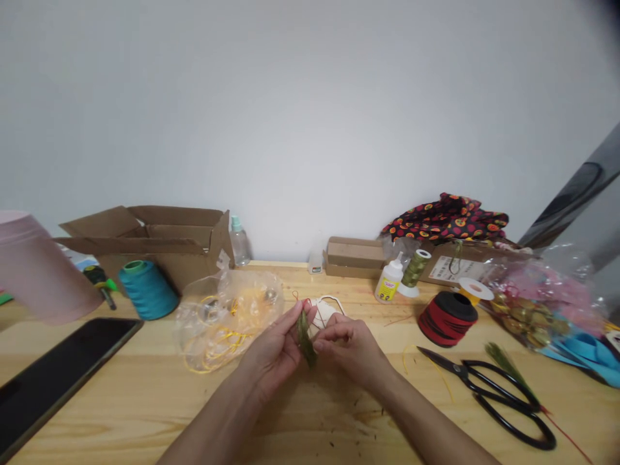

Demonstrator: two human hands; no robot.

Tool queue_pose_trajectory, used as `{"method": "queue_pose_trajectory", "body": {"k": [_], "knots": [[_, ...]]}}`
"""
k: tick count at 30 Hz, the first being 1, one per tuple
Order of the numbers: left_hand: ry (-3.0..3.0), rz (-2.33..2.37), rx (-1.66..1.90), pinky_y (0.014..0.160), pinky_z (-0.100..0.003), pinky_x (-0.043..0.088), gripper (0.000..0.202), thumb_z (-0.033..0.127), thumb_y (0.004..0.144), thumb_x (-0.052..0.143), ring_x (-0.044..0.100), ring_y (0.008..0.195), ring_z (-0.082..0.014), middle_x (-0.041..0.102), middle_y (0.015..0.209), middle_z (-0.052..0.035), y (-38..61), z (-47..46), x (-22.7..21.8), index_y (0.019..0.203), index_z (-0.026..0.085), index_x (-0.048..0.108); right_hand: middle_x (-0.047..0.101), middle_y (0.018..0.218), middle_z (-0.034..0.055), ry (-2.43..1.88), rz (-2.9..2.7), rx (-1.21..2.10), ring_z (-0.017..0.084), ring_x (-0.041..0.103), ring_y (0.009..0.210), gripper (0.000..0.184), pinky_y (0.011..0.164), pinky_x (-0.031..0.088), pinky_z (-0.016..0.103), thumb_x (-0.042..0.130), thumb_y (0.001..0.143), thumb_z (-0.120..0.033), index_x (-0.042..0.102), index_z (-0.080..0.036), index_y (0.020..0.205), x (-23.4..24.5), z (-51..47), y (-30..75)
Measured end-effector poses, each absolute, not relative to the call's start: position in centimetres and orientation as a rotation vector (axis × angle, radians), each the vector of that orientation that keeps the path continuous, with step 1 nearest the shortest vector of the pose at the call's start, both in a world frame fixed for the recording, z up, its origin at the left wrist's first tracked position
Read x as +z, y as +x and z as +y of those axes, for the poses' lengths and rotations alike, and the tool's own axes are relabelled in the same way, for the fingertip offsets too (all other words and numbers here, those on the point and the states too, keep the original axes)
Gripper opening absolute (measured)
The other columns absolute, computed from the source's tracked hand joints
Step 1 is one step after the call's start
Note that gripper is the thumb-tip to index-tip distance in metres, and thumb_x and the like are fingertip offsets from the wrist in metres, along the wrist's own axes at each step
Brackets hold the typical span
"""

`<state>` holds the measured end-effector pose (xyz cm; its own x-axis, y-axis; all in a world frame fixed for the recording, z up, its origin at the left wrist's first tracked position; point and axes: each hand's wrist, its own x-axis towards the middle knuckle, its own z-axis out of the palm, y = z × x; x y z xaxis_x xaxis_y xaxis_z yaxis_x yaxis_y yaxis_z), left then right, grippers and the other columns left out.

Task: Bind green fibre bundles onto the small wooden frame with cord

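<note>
Over the wooden table (145, 400), the left hand (274, 354) and right hand (351, 349) met, their fingertips pinching a green thread tassel (305, 342) between them. It looked light, limp and easily frayed, and was best gripped near its upper end. The glue bottle (388, 284) label was unreadable.

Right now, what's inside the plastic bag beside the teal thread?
Inside the plastic bag, loops of yellow cord show through, plus small shiny bits. Crinkled folds hide anything else.
</note>
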<state>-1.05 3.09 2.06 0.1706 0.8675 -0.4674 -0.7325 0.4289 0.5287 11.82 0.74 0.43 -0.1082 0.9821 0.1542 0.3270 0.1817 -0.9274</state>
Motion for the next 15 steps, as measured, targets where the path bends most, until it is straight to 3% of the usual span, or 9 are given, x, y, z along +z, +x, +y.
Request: {"method": "queue_pose_trajectory", "body": {"k": [15], "knots": [[0.204,0.803,1.148,0.052,-0.019,0.056,0.013,0.004,0.078,0.048,0.064,0.056,-0.0107,0.066,0.067,-0.0048,-1.14,3.03,2.28,0.073,0.009,0.059,0.058,0.063,0.0004,-1.204,-1.644,0.968,0.013,0.053,0.063,0.012,0.06,0.042,0.024,0.061,0.062,-0.011,0.069,-0.019,0.058,0.15,0.7,12.02]]}}
